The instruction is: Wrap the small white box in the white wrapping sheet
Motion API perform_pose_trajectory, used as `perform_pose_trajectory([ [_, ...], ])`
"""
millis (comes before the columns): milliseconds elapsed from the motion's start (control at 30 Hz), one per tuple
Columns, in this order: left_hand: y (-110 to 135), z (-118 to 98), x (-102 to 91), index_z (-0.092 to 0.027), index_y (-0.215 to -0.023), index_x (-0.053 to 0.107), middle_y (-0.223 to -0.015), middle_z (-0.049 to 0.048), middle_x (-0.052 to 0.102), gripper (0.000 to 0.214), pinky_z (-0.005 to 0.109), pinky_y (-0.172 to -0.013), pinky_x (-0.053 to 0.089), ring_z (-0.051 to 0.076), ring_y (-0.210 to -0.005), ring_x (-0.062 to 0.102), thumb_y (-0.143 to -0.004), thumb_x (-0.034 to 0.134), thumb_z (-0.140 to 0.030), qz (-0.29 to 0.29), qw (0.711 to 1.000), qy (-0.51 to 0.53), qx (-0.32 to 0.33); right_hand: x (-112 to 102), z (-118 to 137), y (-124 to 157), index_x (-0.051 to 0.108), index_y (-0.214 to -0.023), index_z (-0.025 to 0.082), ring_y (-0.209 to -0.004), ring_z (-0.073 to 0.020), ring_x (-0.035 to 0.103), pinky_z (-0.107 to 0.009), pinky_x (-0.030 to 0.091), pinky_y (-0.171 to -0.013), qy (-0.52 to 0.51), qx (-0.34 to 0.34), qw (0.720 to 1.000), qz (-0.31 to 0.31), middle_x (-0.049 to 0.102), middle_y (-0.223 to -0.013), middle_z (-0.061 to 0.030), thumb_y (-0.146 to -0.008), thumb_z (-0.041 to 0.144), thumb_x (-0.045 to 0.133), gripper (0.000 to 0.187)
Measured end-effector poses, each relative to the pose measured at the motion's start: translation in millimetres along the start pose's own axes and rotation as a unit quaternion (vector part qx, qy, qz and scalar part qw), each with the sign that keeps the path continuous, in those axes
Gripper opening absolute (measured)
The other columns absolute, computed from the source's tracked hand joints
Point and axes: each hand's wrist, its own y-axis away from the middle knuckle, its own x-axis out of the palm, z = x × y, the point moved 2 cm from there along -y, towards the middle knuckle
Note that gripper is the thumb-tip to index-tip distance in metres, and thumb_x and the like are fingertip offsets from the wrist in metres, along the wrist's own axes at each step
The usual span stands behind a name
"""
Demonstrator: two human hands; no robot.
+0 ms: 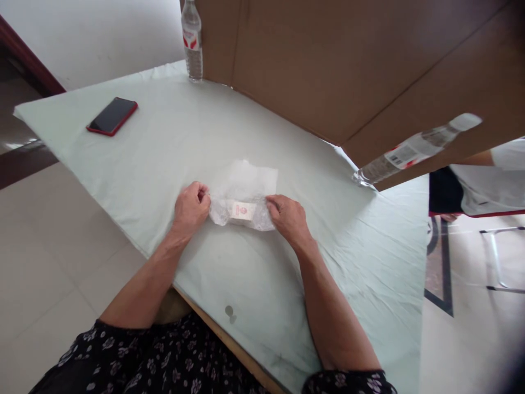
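Sm. white box w/ red print (241, 210) sits in translucent white plastic wrap (250, 179) on pale-green tablecloth (135, 169). L hand (192, 207) at box's 9 o'clock, narrow pinch on wrap edge; R hand (287, 216) at 3, ditto. Black-screened, red-cased phone (112, 116) at 10. Clear plastic bottle w/ red-white label (192, 44) at 11; similar bottle (406, 153), approx. 2.

"Which colours do we see here?"
"We see a pale green cloth (164, 148), whitish translucent wrap (250, 180) and a cream box (241, 212) with red print."
"And patterns?"
"We spot pale flowers over black clothing (188, 353), and red marks on the white bottle labels (406, 156); the phone (113, 115) is black edged with red, the cardboard (311, 65) plain brown."
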Motion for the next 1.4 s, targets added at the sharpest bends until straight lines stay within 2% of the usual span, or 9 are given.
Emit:
perform_pose_trajectory([
  [233,11,-10,-1.4,-0.018,-0.109,0.063,-0.104,0.0090,0.070,0.029,0.041,-0.092,0.052,0.024,-0.103,0.064,-0.083,0.050,-0.016,-0.090,0.980,0.006,0.178,-14,12,7,0.076,-0.109,0.018,-0.117,-0.0287,0.068,-0.048,0.052,-0.103,-0.083,-0.109,0.983,-0.119,0.071,-0.127,-0.0143,-0.094,0.020,0.051,0.030],
  [400,27,-30,2.2,-0.019,-0.128,0.060,-0.126,0.0114,0.070,0.036,0.044,-0.109,0.042,0.026,-0.126,0.060,-0.096,0.048,-0.029,0.018,0.945,0.005,0.326,-10,30,15,0.065,-0.131,0.021,-0.123,-0.0251,0.064,-0.044,0.051,-0.106,-0.168,-0.156,0.973,-0.015,0.069,-0.133,-0.0110,-0.102,0.036,0.043,0.039],
  [533,23,-23,7.2,-0.016,-0.139,0.055,-0.134,0.0152,0.067,0.048,0.048,-0.107,0.039,0.030,-0.124,0.060,-0.098,0.046,-0.040,0.083,0.957,-0.072,0.269,-1,27,14,0.059,-0.139,0.017,-0.121,-0.0294,0.064,-0.047,0.049,-0.105,-0.139,-0.107,0.983,0.055,0.070,-0.131,-0.0143,-0.102,0.045,0.041,0.050],
  [767,13,-22,-5.5,-0.018,-0.120,0.068,-0.093,0.0071,0.074,0.045,0.042,-0.096,0.044,0.024,-0.090,0.065,-0.098,0.041,-0.046,0.096,0.981,-0.026,0.164,-16,29,16,0.072,-0.111,0.020,-0.091,-0.0210,0.068,-0.032,0.051,-0.081,-0.237,-0.088,0.968,0.001,0.075,-0.099,-0.0065,-0.097,0.049,0.053,0.037],
  [900,16,-28,-23.6,-0.020,-0.093,0.074,-0.068,0.0017,0.065,0.048,0.032,-0.073,0.046,0.018,-0.066,0.060,-0.100,0.035,-0.048,0.128,0.977,0.039,0.166,-31,38,35,0.073,-0.082,0.022,-0.076,-0.0158,0.063,-0.030,0.048,-0.074,-0.257,-0.172,0.943,0.123,0.071,-0.080,-0.0014,-0.100,0.052,0.049,0.042],
  [1067,25,-13,-33.5,-0.023,-0.080,0.074,-0.055,0.0013,0.060,0.038,0.036,-0.074,0.046,0.021,-0.062,0.058,-0.093,0.051,-0.049,0.178,0.957,-0.114,0.196,-30,37,66,0.074,-0.085,0.023,-0.083,-0.0164,0.065,-0.035,0.047,-0.089,-0.159,-0.249,0.919,0.260,0.074,-0.087,-0.0002,-0.100,0.039,0.054,0.029],
  [1167,31,-5,-31.4,-0.023,-0.090,0.075,-0.063,0.0033,0.068,0.019,0.042,-0.085,0.046,0.025,-0.070,0.064,-0.085,0.063,-0.037,0.201,0.934,-0.211,0.206,-26,34,69,0.074,-0.092,0.024,-0.085,-0.0172,0.067,-0.034,0.050,-0.083,-0.159,-0.182,0.945,0.222,0.076,-0.091,-0.0011,-0.098,0.031,0.056,0.020],
  [1267,37,-8,-30.5,-0.023,-0.100,0.074,-0.083,0.0085,0.072,0.022,0.046,-0.089,0.045,0.031,-0.088,0.066,-0.081,0.068,-0.033,0.212,0.910,-0.273,0.229,-23,36,59,0.072,-0.107,0.023,-0.087,-0.0182,0.068,-0.032,0.053,-0.076,-0.191,-0.121,0.970,0.095,0.075,-0.103,-0.0047,-0.095,0.030,0.057,0.020],
  [1400,41,-19,-30.9,-0.021,-0.120,0.068,-0.119,0.0155,0.068,0.041,0.050,-0.097,0.044,0.036,-0.112,0.060,-0.081,0.070,-0.034,0.182,0.904,-0.276,0.272,-8,44,38,0.057,-0.138,0.022,-0.122,-0.0266,0.061,-0.043,0.053,-0.098,-0.164,-0.141,0.976,0.016,0.061,-0.142,-0.0117,-0.088,0.029,0.065,0.051],
])
